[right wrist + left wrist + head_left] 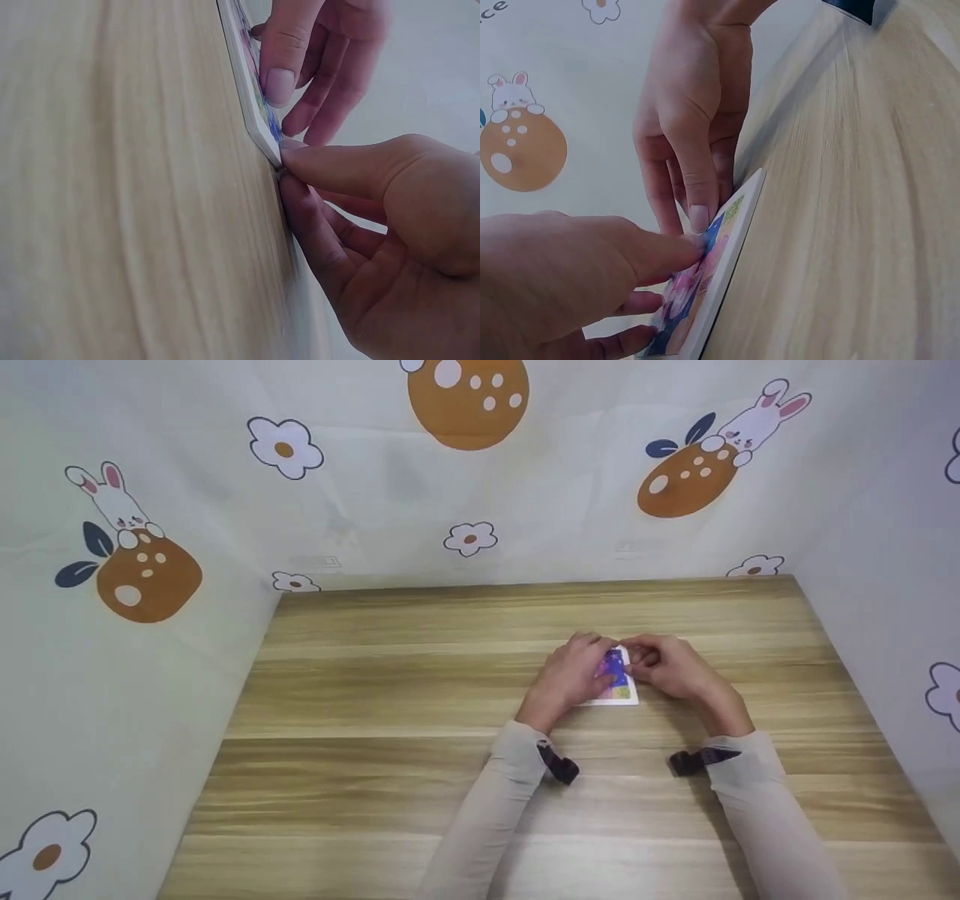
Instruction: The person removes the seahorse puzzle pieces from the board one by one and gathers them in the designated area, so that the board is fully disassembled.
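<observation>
A plain, pale beige left sleeve (480,817) and a matching right sleeve (776,825) are worn long. At their cuffs (516,746), a small black left wrist camera (562,769) and a similarly black right wrist camera (685,763) are fastened.

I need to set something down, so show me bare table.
The table is bare left of the left sleeve and beyond the picture card, up to the patterned backdrop. Crowded: the card itself, left hand over it, right hand at its edge.
</observation>
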A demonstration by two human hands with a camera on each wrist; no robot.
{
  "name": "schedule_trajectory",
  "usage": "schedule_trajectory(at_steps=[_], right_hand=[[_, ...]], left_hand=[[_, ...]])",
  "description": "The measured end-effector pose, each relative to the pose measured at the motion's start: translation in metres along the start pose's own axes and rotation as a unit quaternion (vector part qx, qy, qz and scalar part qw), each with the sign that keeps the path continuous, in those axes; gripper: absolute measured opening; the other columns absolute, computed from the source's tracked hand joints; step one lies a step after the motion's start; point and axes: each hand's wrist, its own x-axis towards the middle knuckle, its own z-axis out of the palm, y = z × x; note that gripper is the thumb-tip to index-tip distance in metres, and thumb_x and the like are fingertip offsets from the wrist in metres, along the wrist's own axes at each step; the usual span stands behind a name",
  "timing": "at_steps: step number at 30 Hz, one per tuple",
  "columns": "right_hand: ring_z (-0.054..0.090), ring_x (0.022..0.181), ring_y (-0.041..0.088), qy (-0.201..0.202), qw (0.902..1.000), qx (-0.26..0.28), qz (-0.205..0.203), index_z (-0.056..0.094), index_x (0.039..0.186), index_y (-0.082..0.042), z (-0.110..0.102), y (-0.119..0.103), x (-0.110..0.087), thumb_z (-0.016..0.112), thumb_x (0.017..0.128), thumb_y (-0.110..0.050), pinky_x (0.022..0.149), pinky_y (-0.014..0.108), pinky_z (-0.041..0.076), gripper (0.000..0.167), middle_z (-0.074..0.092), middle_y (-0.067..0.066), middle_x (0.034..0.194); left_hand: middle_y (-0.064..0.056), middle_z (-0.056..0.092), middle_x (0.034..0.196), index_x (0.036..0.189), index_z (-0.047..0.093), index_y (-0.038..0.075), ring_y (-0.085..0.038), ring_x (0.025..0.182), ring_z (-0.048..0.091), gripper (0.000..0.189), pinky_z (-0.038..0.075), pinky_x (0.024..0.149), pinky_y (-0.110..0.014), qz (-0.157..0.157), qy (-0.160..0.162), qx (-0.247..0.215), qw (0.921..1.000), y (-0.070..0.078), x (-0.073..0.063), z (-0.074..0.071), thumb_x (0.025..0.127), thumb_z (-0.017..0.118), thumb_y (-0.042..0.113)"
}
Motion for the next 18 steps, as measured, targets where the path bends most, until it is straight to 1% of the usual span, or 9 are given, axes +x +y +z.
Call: schedule_trajectory(at_steps=[3, 6, 10, 15, 18], right_hand=[[0.071, 0.095, 0.022, -0.007, 1.0, 0.001, 0.005, 0.067, 0.142, 0.003, -0.0019, -0.0005, 0.0, 0.074, 0.096, 0.001, 0.08, 0.015, 0.055, 0.046, 0.076, 0.017, 0.105], [0.072, 0.098, 0.025, -0.016, 0.9999, 0.005, 0.004, 0.066, 0.144, 0.002, -0.0035, -0.001, -0.0008, 0.073, 0.097, 0.002, 0.081, 0.016, 0.056, 0.048, 0.076, 0.018, 0.106], [0.073, 0.101, 0.028, -0.026, 0.9996, 0.011, -0.003, 0.065, 0.145, 0.001, -0.0033, -0.0001, -0.0023, 0.073, 0.094, 0.006, 0.084, 0.017, 0.057, 0.052, 0.077, 0.018, 0.108], [0.073, 0.101, 0.028, -0.026, 0.9996, 0.012, -0.001, 0.067, 0.145, -0.003, -0.0021, 0.0013, -0.004, 0.072, 0.095, 0.005, 0.085, 0.018, 0.057, 0.051, 0.076, 0.017, 0.108], [0.073, 0.101, 0.027, -0.025, 0.9996, 0.013, 0.0, 0.066, 0.146, -0.003, -0.0021, 0.0019, -0.0048, 0.072, 0.095, 0.003, 0.085, 0.017, 0.056, 0.052, 0.076, 0.017, 0.108]], left_hand=[[-0.004, 0.067, 0.144, 0.152, 0.061, 0.02, -0.02, 0.133, 0.064, 0.056, 0.058, 0.109, -0.037, 0.007, 0.001, 0.007, 0.9999, 0.0016, 0.0002, -0.0027, 0.1, 0.078, 0.036], [-0.003, 0.066, 0.143, 0.153, 0.06, 0.024, -0.019, 0.131, 0.064, 0.056, 0.058, 0.107, -0.037, 0.012, 0.001, 0.013, 0.9998, 0.0014, 0.0006, -0.0023, 0.101, 0.078, 0.036], [-0.003, 0.062, 0.147, 0.156, 0.057, 0.027, -0.02, 0.137, 0.058, 0.057, 0.053, 0.114, -0.038, 0.012, -0.006, 0.009, 0.9999, 0.0003, -0.0001, 0.0006, 0.103, 0.076, 0.034], [-0.004, 0.058, 0.149, 0.158, 0.054, 0.024, -0.023, 0.142, 0.052, 0.059, 0.047, 0.12, -0.039, 0.016, -0.012, 0.007, 0.9998, 0.002, -0.0002, 0.0011, 0.103, 0.074, 0.028], [-0.004, 0.056, 0.149, 0.158, 0.053, 0.023, -0.022, 0.143, 0.05, 0.062, 0.045, 0.122, -0.038, 0.013, -0.012, -0.009, 0.9998, 0.0022, -0.0001, 0.0016, 0.101, 0.076, 0.025]])
